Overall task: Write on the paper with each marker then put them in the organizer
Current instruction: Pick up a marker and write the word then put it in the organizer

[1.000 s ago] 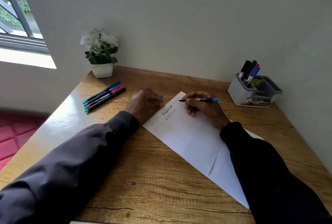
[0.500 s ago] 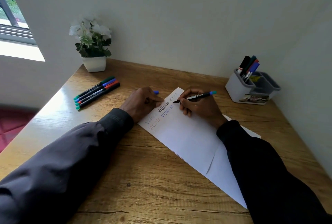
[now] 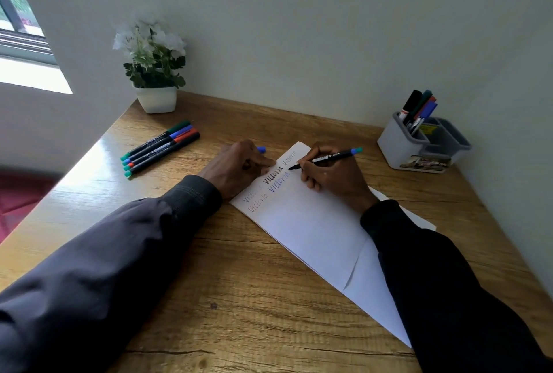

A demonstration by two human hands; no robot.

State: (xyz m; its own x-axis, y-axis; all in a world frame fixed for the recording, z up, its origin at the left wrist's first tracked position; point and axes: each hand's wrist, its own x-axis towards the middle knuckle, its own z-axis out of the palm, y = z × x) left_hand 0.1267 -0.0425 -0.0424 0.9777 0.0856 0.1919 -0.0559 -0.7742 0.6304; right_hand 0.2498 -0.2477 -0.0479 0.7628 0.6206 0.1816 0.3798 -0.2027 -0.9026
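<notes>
Spare markers: four capped spare markers (image 3: 161, 148) lie side by side on the desk (image 3: 239, 298), well left of the left knuckles, not yet used.
Left hand: the left hand (image 3: 236, 167) rests at the sheet's left edge with its fingers curled together. A blue cap (image 3: 261, 149) pokes out just beyond them, apparently held in the curl.
Paper: the paper (image 3: 314, 229) lies slanted between the two sets of fingers, with rows of written words near its far corner.
Pen: the blue-ended marker (image 3: 329, 158) is pinched low on its barrel. Its tip meets the sheet just left of the right fingertips, at the end of the second row.
Right hand: the right hand (image 3: 332, 178) has thumb and fingers clamped on that barrel, its heel on the sheet.
Organizer: the organizer (image 3: 398, 145) stands well right of the writing fingers, with stored markers (image 3: 417, 111) upright in its tall pocket.
Technique: likely best to press the left fingertips down so the sheet cannot slide, use light strokes, then cap before dropping it in.
</notes>
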